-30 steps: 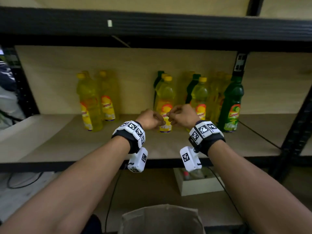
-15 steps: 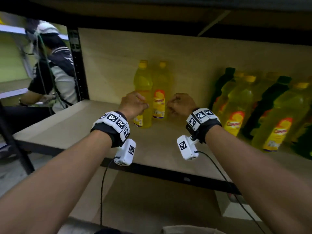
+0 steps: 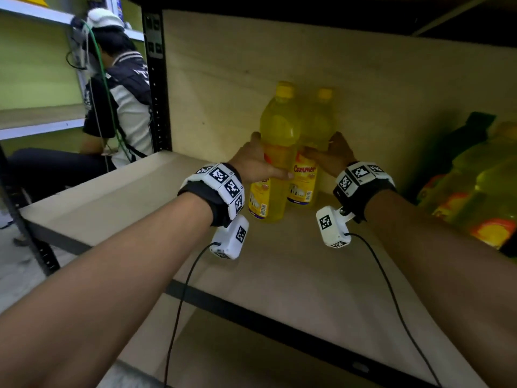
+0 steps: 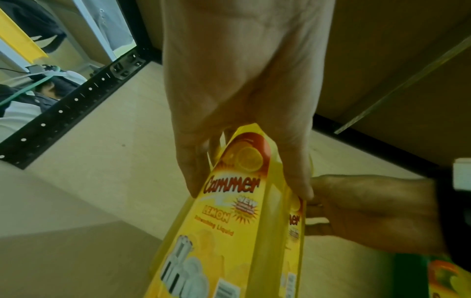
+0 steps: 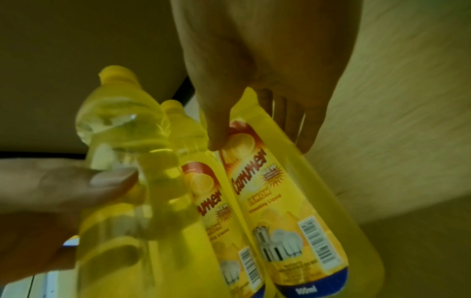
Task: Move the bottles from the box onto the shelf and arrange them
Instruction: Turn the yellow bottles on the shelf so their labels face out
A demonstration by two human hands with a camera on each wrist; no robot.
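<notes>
Two yellow dish-liquid bottles stand close together at the back of the wooden shelf (image 3: 293,275). My left hand (image 3: 260,166) grips the nearer left bottle (image 3: 275,135) at its waist, thumb and fingers on either side (image 4: 248,191). My right hand (image 3: 324,158) grips the right bottle (image 3: 314,127), thumb on the label and fingers behind (image 5: 261,145). In the right wrist view three yellow bottles crowd together: the held one (image 5: 293,221), a labelled one (image 5: 203,201) and a blurred one (image 5: 119,161) by my left hand. All stand upright.
A group of green and yellow bottles (image 3: 475,186) fills the shelf's right side. A black upright post (image 3: 156,79) marks the shelf's left end, with a seated person (image 3: 120,107) beyond it. Bare board lies left of and in front of the held bottles.
My view swung left from the middle group of bottles to the left pair. Both hands, fists a moment ago, moved there and now hold a yellow bottle each.
</notes>
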